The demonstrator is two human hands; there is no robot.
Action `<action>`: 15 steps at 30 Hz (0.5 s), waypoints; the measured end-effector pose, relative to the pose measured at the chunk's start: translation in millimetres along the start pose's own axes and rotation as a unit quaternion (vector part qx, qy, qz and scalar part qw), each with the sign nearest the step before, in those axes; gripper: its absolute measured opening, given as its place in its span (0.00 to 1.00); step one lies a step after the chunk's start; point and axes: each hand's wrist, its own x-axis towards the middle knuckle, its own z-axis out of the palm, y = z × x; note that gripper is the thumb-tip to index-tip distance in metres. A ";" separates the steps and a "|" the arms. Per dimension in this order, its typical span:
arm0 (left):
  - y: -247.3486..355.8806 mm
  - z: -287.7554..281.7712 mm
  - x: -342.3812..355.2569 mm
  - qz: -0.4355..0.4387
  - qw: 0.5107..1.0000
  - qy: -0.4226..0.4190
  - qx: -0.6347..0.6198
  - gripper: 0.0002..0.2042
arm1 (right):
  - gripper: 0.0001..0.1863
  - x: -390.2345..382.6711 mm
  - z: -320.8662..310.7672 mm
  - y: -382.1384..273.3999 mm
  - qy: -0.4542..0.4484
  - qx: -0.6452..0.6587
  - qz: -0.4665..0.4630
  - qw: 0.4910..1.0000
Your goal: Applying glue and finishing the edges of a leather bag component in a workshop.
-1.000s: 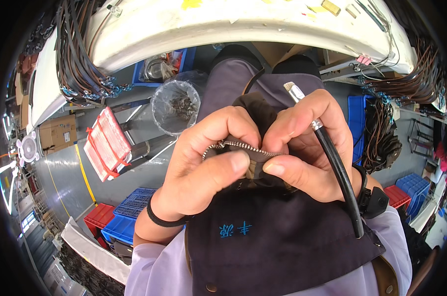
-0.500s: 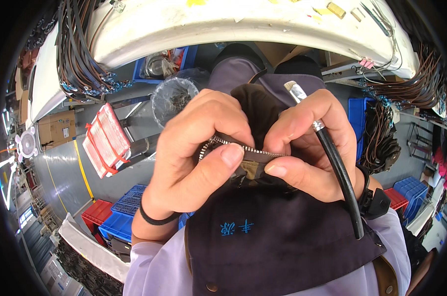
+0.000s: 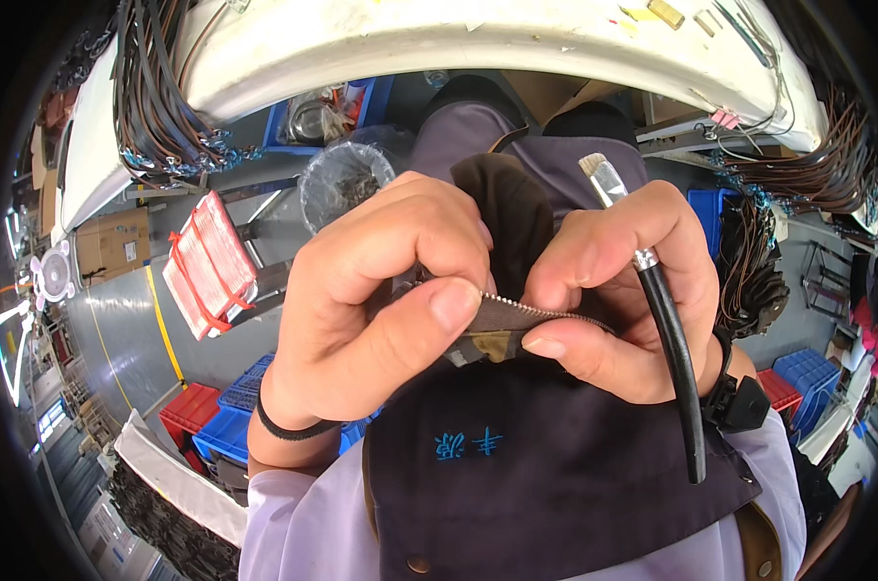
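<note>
A soft, dark brown fabric piece (image 3: pixel 502 198) is held up between the left hand (image 3: pixel 376 300) and the right hand (image 3: pixel 689 281), bunched and folded, its upper part rising in a rounded flap behind the fingers; along its near edge runs a row of pale metal zip teeth (image 3: pixel 531 308) on brown zip tape (image 3: pixel 508 318), slanting down to the right, its left end hidden by the left thumb; below the tape shows a mottled tan and dark patch (image 3: pixel 492 345); a brush (image 3: pixel 669 334) passes through the right hand, short pale bristles uppermost, silver ferrule partly covered, black handle slightly curved and pointing downward.
</note>
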 end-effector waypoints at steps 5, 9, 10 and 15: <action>-0.1 -7.9 0.0 0.030 0.998 -0.035 0.036 0.04 | 0.24 -1.7 -0.9 3.8 -0.001 -0.001 -0.009 1.000; -13.3 -6.9 -8.3 0.032 0.997 -0.075 0.007 0.04 | 0.24 -2.7 1.9 2.1 0.002 -0.012 -0.006 1.000; -15.5 -4.5 -9.1 0.036 0.997 -0.064 -0.007 0.04 | 0.24 -2.9 1.9 3.1 0.002 -0.012 -0.005 1.000; -15.0 2.0 -7.1 0.054 0.998 -0.032 -0.007 0.07 | 0.24 -1.3 -2.2 6.9 0.000 0.021 -0.016 1.000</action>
